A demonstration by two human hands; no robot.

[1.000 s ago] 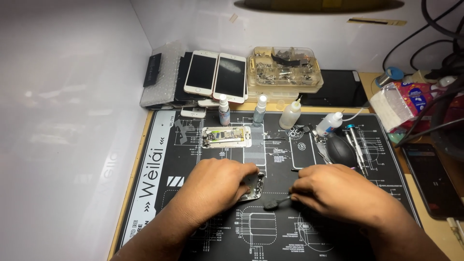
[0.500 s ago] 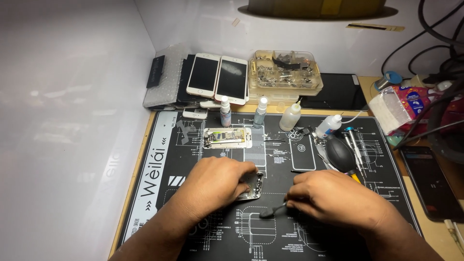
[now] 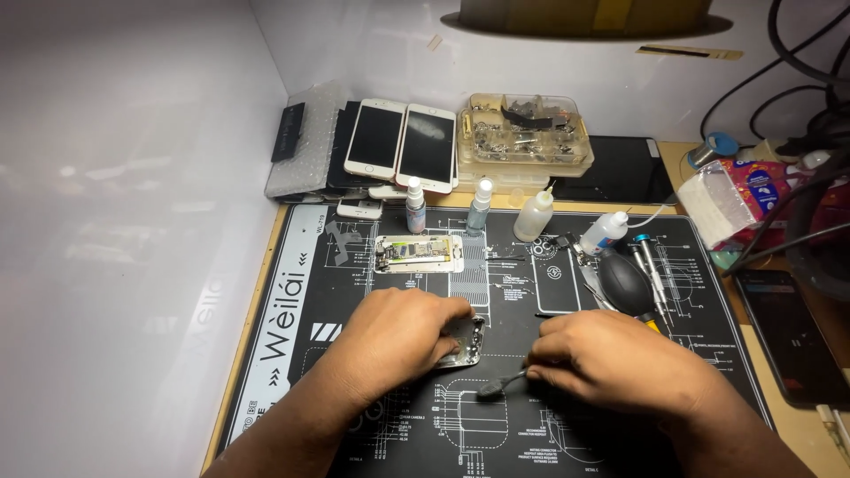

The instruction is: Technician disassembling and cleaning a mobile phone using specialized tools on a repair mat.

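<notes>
Strong light falls from above onto the worktop (image 3: 266,292), leaving the white wall (image 3: 115,221) glaring and washed out. The right edge sits in dim shadow. Focus is fairly sharp throughout.

Left hand (image 3: 394,341): palm down, fingers curled, pressed flat, forearm entering from lower left | Right hand (image 3: 611,358): palm down, fingers pinched together at the fingertips, forearm entering from lower right | Hands: near, apart.

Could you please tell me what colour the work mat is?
The mat is black with white printed line drawings; the head view shows it.
</notes>
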